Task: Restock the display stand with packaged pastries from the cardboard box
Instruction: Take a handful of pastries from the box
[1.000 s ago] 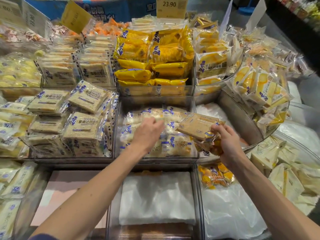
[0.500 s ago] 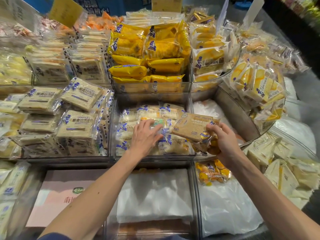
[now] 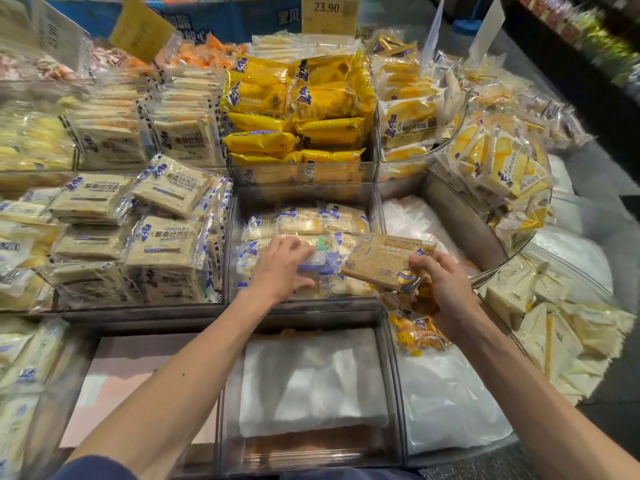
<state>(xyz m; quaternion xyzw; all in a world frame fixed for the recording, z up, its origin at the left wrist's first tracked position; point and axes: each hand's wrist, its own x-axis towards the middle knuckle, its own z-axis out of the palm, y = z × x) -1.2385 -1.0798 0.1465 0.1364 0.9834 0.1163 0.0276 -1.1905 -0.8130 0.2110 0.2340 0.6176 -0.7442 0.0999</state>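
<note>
The left hand reaches into the clear middle bin. Its thumb and fingers pinch a pale wrapped pastry packet on top of the pile, probably to square it up and free some room. Just right of that bin's front corner, the right hand grips one brown pastry packet held flat, ready to lay in. A second, orange-filled packet is bunched beneath it (two in one hand). Three pale packets line the bin's back row; the others overlap beyond counting. I cannot pick out the cardboard box.
</note>
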